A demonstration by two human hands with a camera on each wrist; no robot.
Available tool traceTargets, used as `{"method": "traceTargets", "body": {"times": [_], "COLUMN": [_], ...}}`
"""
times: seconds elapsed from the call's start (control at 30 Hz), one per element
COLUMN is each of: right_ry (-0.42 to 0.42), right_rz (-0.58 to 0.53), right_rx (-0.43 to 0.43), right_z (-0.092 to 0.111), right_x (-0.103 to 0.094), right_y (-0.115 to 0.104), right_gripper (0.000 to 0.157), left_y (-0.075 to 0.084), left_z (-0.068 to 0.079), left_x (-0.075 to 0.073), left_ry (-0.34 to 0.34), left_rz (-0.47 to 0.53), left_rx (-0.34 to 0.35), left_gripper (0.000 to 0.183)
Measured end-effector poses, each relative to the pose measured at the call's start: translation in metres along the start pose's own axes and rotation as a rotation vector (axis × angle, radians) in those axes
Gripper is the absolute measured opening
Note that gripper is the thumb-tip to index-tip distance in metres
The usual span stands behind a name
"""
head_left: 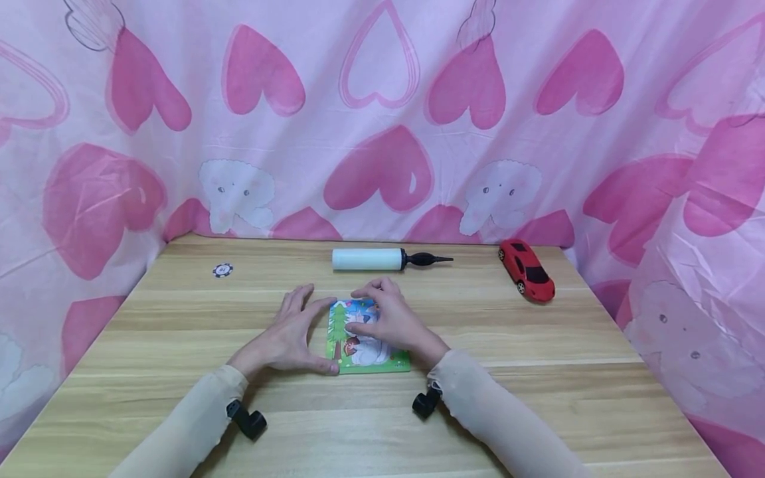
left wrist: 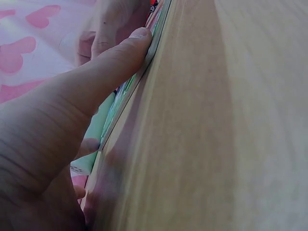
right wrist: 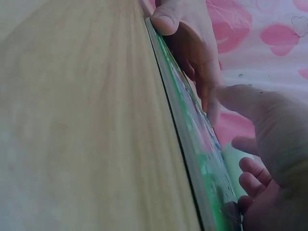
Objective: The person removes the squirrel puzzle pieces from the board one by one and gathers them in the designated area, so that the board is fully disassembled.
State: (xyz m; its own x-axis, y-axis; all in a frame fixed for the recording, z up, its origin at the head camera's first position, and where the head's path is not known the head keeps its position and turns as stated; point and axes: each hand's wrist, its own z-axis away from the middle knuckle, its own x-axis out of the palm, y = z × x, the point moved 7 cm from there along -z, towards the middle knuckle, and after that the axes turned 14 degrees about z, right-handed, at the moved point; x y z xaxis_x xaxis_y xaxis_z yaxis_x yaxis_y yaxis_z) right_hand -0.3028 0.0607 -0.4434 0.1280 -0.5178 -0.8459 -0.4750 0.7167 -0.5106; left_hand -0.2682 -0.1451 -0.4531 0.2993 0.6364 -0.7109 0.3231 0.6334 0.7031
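Observation:
A thin, flat picture board (head_left: pixel 370 358) lies on the wooden table, printed with a green tree and a white cartoon figure. My left hand (head_left: pixel 293 338) spans its left side. The left thumb touches the near left corner, and the forefinger reaches the far left corner with its fingers extended. Over the board's right half is my right hand (head_left: pixel 391 318), its thumb and forefinger apart and the other fingers loosely bent. Nothing shows between them. From the right wrist view, the board's grey side edge (right wrist: pixel 175 125) lies along the tabletop, with the right thumb (right wrist: pixel 240 98) above the printed face.
Behind the board lies a pale blue hand pump (head_left: pixel 367 259) with a black nozzle. A red toy car (head_left: pixel 527 271) stands at the back right, a poker chip (head_left: pixel 223 270) lies back left. A pink heart-patterned curtain (head_left: pixel 382 119) surrounds the wooden table (head_left: pixel 335 425).

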Motion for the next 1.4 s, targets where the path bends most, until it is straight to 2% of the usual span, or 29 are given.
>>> {"method": "traceTargets", "body": {"times": [0.3,0.93,1.4], "right_ry": [0.008,-0.006,-0.007], "right_rz": [0.078,0.103,0.061], "right_rx": [0.008,0.003,0.004], "right_z": [-0.0011,-0.0018,-0.0046], "right_x": [0.0049,0.0046,0.0039], "right_y": [-0.0011,-0.0040,-0.0027], "right_gripper": [0.060,0.052,0.044], "left_y": [0.0007,0.0017,-0.0010], "left_z": [-0.0009,-0.0001,0.0008], "left_x": [-0.0008,-0.0002,0.0008], "left_ry": [-0.005,-0.004,-0.018], "left_rz": [0.003,0.010,0.027], "left_rx": [0.007,0.015,0.006], "left_gripper": [0.136,0.135,0.135]}}
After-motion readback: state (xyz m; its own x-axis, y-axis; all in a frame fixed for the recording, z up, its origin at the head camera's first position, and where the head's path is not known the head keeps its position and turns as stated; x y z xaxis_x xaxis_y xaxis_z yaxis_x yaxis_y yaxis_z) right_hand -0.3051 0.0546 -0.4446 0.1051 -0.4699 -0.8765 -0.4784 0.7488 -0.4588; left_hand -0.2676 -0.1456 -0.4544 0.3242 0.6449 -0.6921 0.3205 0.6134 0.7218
